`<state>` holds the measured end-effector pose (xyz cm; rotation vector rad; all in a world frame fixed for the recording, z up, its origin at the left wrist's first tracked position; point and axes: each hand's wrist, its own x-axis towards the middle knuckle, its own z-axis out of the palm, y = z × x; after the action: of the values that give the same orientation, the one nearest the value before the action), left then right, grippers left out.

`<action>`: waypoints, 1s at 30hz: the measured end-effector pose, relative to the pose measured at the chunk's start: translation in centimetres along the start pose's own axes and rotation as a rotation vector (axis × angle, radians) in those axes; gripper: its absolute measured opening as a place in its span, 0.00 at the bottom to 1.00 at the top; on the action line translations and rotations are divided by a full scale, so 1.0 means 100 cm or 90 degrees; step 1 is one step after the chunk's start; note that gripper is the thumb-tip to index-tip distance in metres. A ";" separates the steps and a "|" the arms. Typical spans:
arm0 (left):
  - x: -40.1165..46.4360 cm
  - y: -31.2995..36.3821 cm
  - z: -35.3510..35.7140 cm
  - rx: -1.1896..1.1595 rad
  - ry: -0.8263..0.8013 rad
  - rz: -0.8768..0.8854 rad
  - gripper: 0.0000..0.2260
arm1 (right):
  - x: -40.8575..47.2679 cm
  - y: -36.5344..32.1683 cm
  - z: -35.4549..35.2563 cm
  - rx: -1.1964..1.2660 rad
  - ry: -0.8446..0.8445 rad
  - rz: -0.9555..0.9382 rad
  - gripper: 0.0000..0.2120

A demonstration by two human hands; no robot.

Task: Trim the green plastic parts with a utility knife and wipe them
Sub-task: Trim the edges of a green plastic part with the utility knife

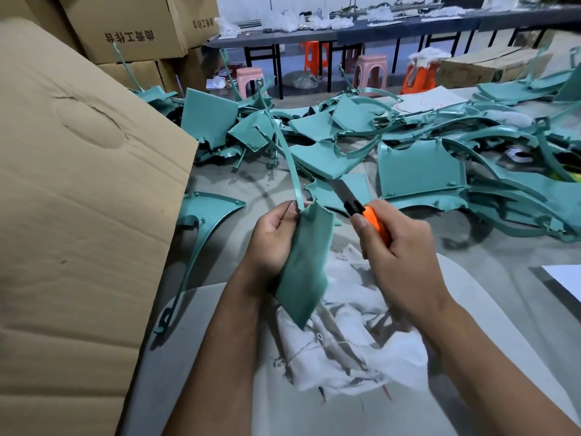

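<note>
A: What does the left hand [273, 237] hold?

B: A green part [306, 265], a flat panel gripped at its left edge, fingers curled behind it and the thumb up near its top corner. A thin green strip [287, 158] rises from that corner, up and away from the hands.

A: And the right hand [397, 247]?

B: It is clamped round an orange knife [366, 215], forefinger laid along the top. The blade [341, 190] is out and points up and left, toward the top of the panel. Whether the edge touches the plastic I cannot tell.

A: Are the hands together?

B: Close, but apart; the panel stands between them, held off the desk [220, 184].

A: What lies under them?

B: A crumpled white cloth [349, 338], just below the wrists, with the lower tip of the panel over it.

A: And beyond?

B: A pile of green parts [418, 174] is spread over the desk past the fingertips and off to the right. One long curved part [201, 228] lies left of the left hand, beside a large box [78, 199] that fills that side. Far behind stand more boxes and some stools [369, 73].
</note>
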<state>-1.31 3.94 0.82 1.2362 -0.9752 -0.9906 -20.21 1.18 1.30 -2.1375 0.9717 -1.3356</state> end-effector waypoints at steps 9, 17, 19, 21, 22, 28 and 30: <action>0.006 -0.010 0.010 0.183 0.231 0.060 0.13 | 0.005 -0.001 0.003 0.371 -0.099 0.141 0.19; -0.001 -0.008 0.011 0.310 0.028 0.227 0.27 | 0.014 0.016 0.007 0.419 0.133 0.292 0.08; -0.004 -0.010 0.011 0.431 -0.040 0.282 0.33 | 0.017 0.019 0.007 0.475 0.165 0.310 0.07; -0.003 -0.011 0.011 0.540 -0.050 0.324 0.37 | 0.017 0.018 0.008 0.492 0.162 0.311 0.06; -0.003 -0.011 0.012 0.583 -0.026 0.343 0.37 | 0.017 0.015 0.008 0.501 0.140 0.302 0.05; -0.004 -0.008 0.015 0.128 0.158 0.239 0.11 | 0.014 0.008 0.007 0.407 0.025 0.247 0.15; 0.001 -0.009 0.009 0.015 0.169 0.196 0.18 | 0.013 0.011 0.006 0.282 0.023 0.253 0.07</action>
<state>-2.24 3.56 0.03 1.1593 -0.9335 -0.5600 -19.71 -0.51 1.01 -1.5051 0.9455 -1.2502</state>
